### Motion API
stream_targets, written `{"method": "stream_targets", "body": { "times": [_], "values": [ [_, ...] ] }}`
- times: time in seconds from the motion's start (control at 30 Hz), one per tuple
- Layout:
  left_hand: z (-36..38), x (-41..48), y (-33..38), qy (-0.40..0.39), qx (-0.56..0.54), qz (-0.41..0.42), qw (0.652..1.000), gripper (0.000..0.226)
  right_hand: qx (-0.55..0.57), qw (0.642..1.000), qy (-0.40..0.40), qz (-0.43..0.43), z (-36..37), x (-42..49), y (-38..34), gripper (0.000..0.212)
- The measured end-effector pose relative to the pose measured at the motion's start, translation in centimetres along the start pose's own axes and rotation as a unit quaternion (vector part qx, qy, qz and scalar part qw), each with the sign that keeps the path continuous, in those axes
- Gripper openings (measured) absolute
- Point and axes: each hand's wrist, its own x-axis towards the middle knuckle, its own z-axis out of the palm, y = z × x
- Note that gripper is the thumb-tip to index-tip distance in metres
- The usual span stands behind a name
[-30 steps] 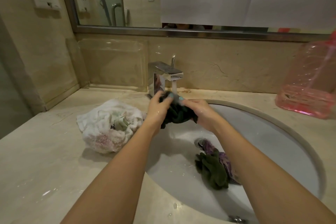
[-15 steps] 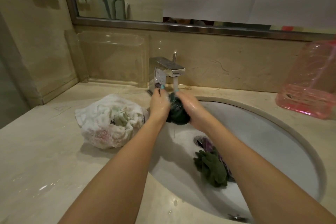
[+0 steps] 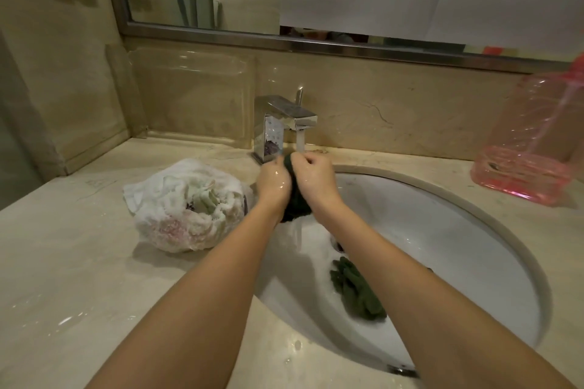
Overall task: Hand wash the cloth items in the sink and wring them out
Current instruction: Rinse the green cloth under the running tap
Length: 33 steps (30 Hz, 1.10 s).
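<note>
Crumpled olive-green cloth lies low in the white oval sink. Beyond it the left hand and right hand, apart a second ago, now press together. Both grip a bunched dark green cloth, raised into the stream from the square chrome tap. This looks like rinsing, with wringing still to come.

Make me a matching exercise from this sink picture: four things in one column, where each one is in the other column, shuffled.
Things
1. bunched dark cloth
2. loose green cloth
3. white towel bundle
4. pink bottle

Places
A. on the counter, right of the sink
B. on the counter, left of the sink
C. gripped by the left hand and right hand under the tap
D. lying in the sink

Pairs: 1-C, 2-D, 3-B, 4-A
</note>
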Motion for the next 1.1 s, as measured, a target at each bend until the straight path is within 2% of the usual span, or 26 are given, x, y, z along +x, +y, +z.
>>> {"method": "stream_targets", "body": {
  "times": [0.07,0.13,0.2,0.27,0.33,0.43,0.5,0.53,0.6,0.67,0.7,0.73,0.8,0.87,0.93,1.0,1.03,1.1],
  "values": [
    [0.7,-1.5,0.5,-0.068,-0.013,-0.025,0.997,0.034,0.007,0.998,0.038,0.056,-0.9,1.6,0.6,0.03],
    [1.6,-2.6,1.1,-0.117,-0.012,-0.016,0.993,0.035,0.014,0.991,0.078,0.107,-2.3,2.8,1.3,0.03],
    [1.4,-2.6,0.7,-0.124,0.006,0.006,0.992,0.036,-0.004,0.99,0.089,0.106,-3.3,3.2,1.9,0.037],
    [0.3,-1.8,0.1,-0.138,0.085,0.027,0.986,0.032,-0.009,0.992,0.091,0.085,-4.1,3.5,1.9,0.041],
    [-0.7,-1.4,-0.4,-0.19,0.127,0.029,0.973,0.029,-0.017,0.996,0.051,0.066,-5.1,3.4,1.3,0.039],
    [-1.1,-1.7,-0.5,-0.317,0.145,0.033,0.937,0.041,-0.032,0.997,-0.056,0.037,-5.1,2.8,0.1,0.029],
    [-1.0,-1.9,-0.4,-0.338,0.173,0.041,0.924,0.033,-0.039,0.994,-0.097,0.016,-4.5,2.5,-0.4,0.025],
    [-0.9,-1.8,-0.4,-0.33,0.172,0.043,0.927,0.032,-0.035,0.995,-0.093,0.01,-4.3,2.6,-0.4,0.023],
    [-1.1,-1.3,-0.6,-0.305,0.129,0.033,0.943,0.03,0.006,0.999,-0.032,0.025,-4.6,3.1,-0.4,0.021],
    [-1.3,-1.0,-0.5,-0.262,0.068,0.054,0.961,0.034,0.096,0.991,0.033,0.088,-5.5,3.9,0.3,0.024],
    [-1.2,-0.9,-0.5,-0.235,0.043,0.073,0.968,0.037,0.148,0.98,0.035,0.131,-5.5,3.8,0.9,0.027],
    [-0.9,-0.9,-0.5,-0.211,0.016,0.092,0.973,0.037,0.19,0.967,0.018,0.167,-5.2,3.4,1.5,0.031],
    [-0.4,-0.7,-0.5,-0.166,-0.036,0.114,0.979,0.025,0.186,0.957,-0.047,0.218,-3.9,1.6,2.4,0.035],
    [0.2,-0.3,-0.4,-0.125,-0.102,0.092,0.983,0.014,0.184,0.942,-0.127,0.25,-2.9,0.2,2.3,0.04],
    [0.5,0.0,-0.3,-0.097,-0.156,0.054,0.982,0.015,0.261,0.91,-0.17,0.274,-2.4,-0.2,1.8,0.04],
    [0.7,0.0,-0.3,-0.077,-0.1,0.052,0.991,0.015,0.307,0.901,-0.141,0.274,-2.1,0.0,1.5,0.035],
    [0.6,-0.1,-0.4,-0.066,-0.015,0.089,0.994,0.018,0.308,0.905,-0.117,0.27,-1.9,0.2,1.6,0.034],
    [0.3,0.3,-1.1,-0.02,0.185,0.2,0.962,0.029,0.28,0.925,-0.07,0.248,-1.5,0.8,1.8,0.035]
  ]
}}
